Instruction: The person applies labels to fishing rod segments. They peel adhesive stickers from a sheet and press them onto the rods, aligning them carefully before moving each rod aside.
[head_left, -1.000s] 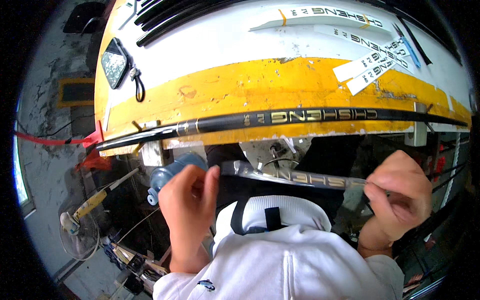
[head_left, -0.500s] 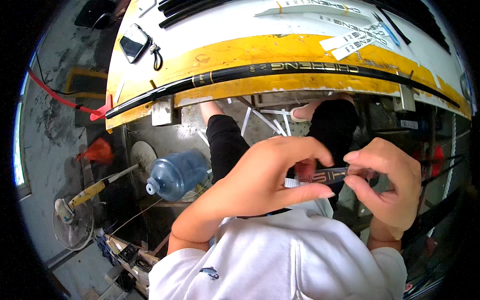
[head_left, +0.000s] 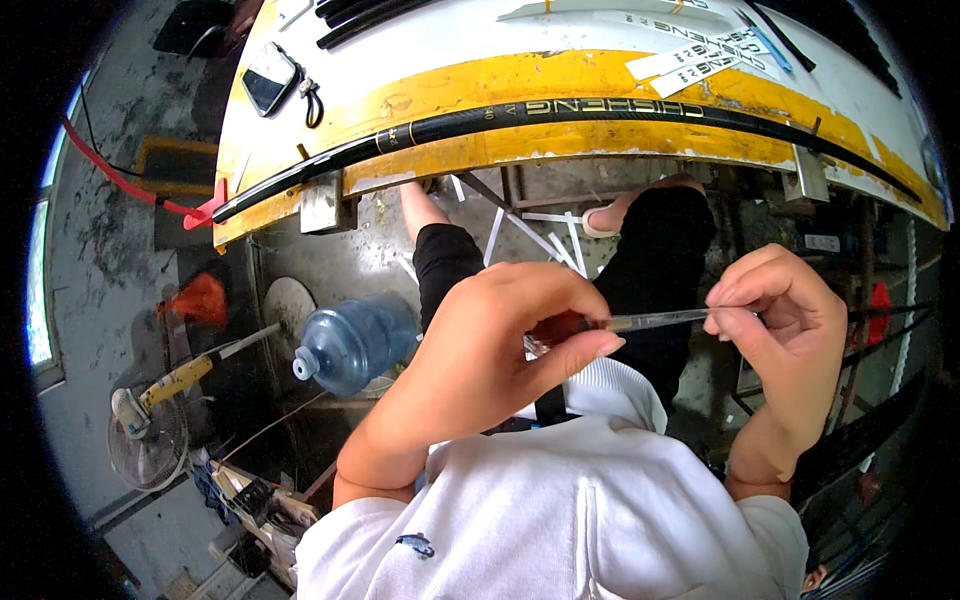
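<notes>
A narrow clear film strip (head_left: 660,319) is stretched between my two hands, above my lap and seen almost edge-on. My left hand (head_left: 505,345) is curled round its left end, with thumb and forefinger close to it; the inside of that hand is mostly hidden. The right end is pinched between the thumb and fingers of my right hand (head_left: 785,320). Beyond my hands, a long black tapering rod (head_left: 450,127) with gold lettering lies along the table's near edge. It rests on metal blocks, one of them the left block (head_left: 322,205).
The white table (head_left: 400,75) with its yellow border carries a phone (head_left: 270,80), black tubes (head_left: 375,20), printed white strips (head_left: 690,65) and a blue pen-like tool (head_left: 768,45). At lower left are a large blue water bottle (head_left: 350,345) and a fan (head_left: 148,435). Paper strips litter the floor.
The film strip has turned from showing its gold lettering to nearly edge-on. My hands are further apart, the left drawn leftward, and the right thumb and fingers have closed together.
</notes>
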